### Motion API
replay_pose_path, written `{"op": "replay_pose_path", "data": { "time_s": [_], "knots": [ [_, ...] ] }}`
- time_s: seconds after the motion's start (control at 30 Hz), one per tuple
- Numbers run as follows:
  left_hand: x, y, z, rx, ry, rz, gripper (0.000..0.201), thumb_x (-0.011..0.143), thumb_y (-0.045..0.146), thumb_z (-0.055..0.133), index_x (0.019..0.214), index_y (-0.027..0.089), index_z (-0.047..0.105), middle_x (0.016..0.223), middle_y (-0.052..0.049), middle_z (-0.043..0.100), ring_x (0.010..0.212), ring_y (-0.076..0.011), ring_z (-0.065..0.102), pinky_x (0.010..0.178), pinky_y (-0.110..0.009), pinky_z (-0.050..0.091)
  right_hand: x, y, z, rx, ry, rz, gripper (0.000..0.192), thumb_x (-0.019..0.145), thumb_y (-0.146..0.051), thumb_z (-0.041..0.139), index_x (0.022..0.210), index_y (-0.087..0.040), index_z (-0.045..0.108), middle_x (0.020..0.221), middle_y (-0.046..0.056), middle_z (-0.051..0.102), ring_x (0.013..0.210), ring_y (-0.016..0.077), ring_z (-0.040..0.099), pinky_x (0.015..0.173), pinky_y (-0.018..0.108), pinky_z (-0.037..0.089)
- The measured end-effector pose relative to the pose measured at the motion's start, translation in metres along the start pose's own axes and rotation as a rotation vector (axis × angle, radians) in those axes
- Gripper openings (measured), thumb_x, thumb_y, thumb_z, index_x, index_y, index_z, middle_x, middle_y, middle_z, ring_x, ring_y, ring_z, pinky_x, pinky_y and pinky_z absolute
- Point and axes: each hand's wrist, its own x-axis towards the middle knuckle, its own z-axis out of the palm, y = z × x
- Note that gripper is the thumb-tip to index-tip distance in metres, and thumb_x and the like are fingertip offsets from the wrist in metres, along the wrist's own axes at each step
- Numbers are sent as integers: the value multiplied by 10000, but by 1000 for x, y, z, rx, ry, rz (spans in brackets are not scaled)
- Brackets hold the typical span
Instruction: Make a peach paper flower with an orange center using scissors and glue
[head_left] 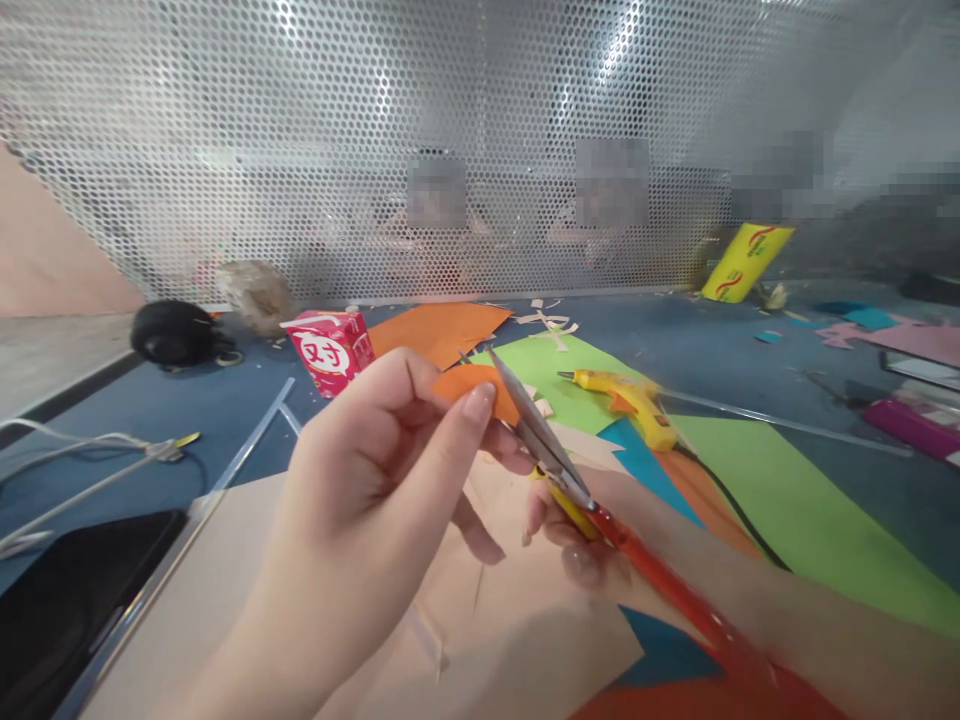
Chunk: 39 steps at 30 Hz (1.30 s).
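My left hand [390,470] pinches a small orange paper piece [480,383] between thumb and fingers. My right hand [577,535] grips a pair of scissors [551,450] with red and yellow handles; part of that hand is hidden behind the red handle. The blades are apart, pointing up and to the left, at the right edge of the orange piece. Below both hands lies a large pale peach sheet [540,640]. A light green sheet [577,355] and a larger orange sheet [442,330] are just beyond them.
A yellow glue gun [637,400] lies right of the hands, with its black cord trailing. A pink box [332,350], a black round object [174,333] and a dark phone [97,590] are leftward. At the back stand a perforated metal screen [300,130] and a yellow packet [748,262].
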Motion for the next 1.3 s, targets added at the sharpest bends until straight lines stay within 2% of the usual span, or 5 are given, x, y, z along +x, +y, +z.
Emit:
{"op": "replay_pose_path", "data": {
  "time_s": [0.17, 0.4, 0.73, 0.97, 1.3],
  "knots": [
    [0, -1, 1, 69, 32, 6, 105, 823, 305, 553, 823, 202, 569, 705, -3, 688, 550, -128, 651, 375, -195, 557, 1, 4, -1, -13, -37, -17, 293, 762, -477, 616, 851, -200, 574, 661, -22, 435, 590, 106, 420, 545, 228, 379],
    [-1, -3, 3, 114, 97, -5, 132, 825, 334, 542, 850, 209, 574, 732, -16, 704, 540, -125, 654, 420, -192, 565, 1, 5, -1, -3, -30, -33, 302, 773, -486, 602, 862, -199, 573, 681, -13, 456, 615, 113, 430, 543, 227, 378],
    [-1, -4, 5, 81, 37, 38, 115, 852, 304, 516, 914, 213, 551, 727, -2, 687, 620, -133, 668, 429, -203, 581, 2, 7, 0, -23, -24, -33, 290, 776, -460, 613, 867, -191, 557, 669, -22, 439, 587, 99, 393, 534, 221, 359],
    [-1, -5, 6, 47, 20, 27, 119, 856, 303, 507, 930, 216, 539, 753, -10, 684, 649, -152, 672, 432, -235, 593, 1, 4, -1, -15, -24, -44, 303, 754, -484, 625, 843, -198, 581, 679, -16, 446, 595, 108, 413, 569, 245, 396],
    [-1, -5, 5, 15, 7, -17, 144, 849, 320, 513, 944, 212, 522, 757, -19, 679, 674, -166, 673, 436, -246, 592, 2, 6, 0, 15, -28, -28, 299, 750, -478, 630, 811, -197, 552, 689, -13, 453, 585, 106, 415, 551, 245, 378]
  ]
}}
